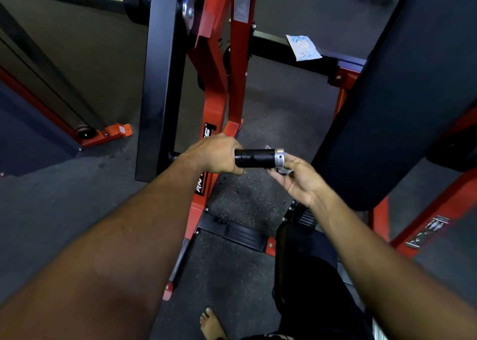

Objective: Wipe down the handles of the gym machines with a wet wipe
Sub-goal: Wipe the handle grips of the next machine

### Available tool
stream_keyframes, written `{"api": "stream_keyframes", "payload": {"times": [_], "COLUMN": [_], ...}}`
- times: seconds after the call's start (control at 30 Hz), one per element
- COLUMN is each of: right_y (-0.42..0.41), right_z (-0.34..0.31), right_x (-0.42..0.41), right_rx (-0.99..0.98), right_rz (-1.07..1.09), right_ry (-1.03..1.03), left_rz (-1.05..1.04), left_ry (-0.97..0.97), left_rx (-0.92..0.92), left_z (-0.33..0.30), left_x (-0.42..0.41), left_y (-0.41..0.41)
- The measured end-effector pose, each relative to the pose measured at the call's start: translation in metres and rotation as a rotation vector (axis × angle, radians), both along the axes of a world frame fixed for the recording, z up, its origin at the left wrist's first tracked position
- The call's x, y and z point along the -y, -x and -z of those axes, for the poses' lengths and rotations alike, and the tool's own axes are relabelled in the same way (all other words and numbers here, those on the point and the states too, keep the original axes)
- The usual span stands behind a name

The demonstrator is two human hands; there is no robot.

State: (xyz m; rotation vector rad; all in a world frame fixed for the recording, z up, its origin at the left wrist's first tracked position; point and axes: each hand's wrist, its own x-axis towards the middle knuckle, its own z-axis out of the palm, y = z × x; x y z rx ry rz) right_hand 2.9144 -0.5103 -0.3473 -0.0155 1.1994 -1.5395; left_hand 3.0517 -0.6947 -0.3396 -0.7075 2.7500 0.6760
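A black machine handle point(254, 157) with a silver end cap point(279, 156) juts out to the right at the centre of the view. My left hand point(214, 155) grips the handle's inner end, knuckles up. At the cap end, my right hand point(296, 181) is turned palm up with its fingers reaching behind and under the cap. It holds a crumpled wet wipe point(284, 170) against the cap. Only small white bits of the wipe show, above and below the cap.
A blue-and-white wipes packet point(303, 46) lies on a dark seat pad point(340, 42) at the back right. The red frame point(214, 99) and a black upright point(160, 81) stand behind the handle. A large black back pad point(402, 102) fills the right. My bare foot point(210, 323) rests on the speckled floor.
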Motion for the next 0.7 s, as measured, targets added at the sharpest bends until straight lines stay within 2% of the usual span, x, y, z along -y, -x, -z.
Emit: {"api": "stream_keyframes", "payload": {"times": [0.1, 0.17, 0.27, 0.37, 0.43, 0.5, 0.57, 0.63, 0.7], "right_y": [-0.032, -0.048, -0.061, -0.071, -0.076, -0.065, -0.041, -0.016, -0.005], "right_z": [0.008, 0.008, -0.003, -0.016, -0.027, -0.04, -0.051, -0.054, -0.048], "right_x": [-0.001, -0.004, -0.012, -0.024, -0.033, -0.037, -0.031, -0.014, 0.0], "right_rx": [0.18, 0.255, 0.208, 0.037, -0.275, -0.851, -1.485, -1.875, -2.047], "right_rz": [0.281, 0.39, 0.482, 0.45, 0.383, 0.344, 0.217, -0.139, -0.51], "right_ry": [0.094, 0.135, 0.046, -0.028, -0.085, -0.134, -0.031, -0.031, -0.137], "left_rz": [-0.009, -0.015, -0.015, -0.021, -0.022, -0.027, -0.029, -0.026, -0.024], "left_ry": [-0.002, 0.001, 0.007, 0.017, 0.027, 0.037, 0.043, 0.044, 0.052], "left_rx": [-0.004, -0.009, -0.009, -0.015, -0.016, -0.009, 0.005, 0.009, 0.003], "left_z": [-0.002, -0.002, -0.002, -0.003, -0.002, -0.001, -0.001, -0.001, -0.002], "left_x": [-0.001, -0.001, -0.002, -0.003, -0.003, -0.002, -0.001, -0.001, -0.003], "left_y": [-0.001, -0.001, -0.001, -0.001, -0.002, -0.002, -0.001, -0.001, -0.001]}}
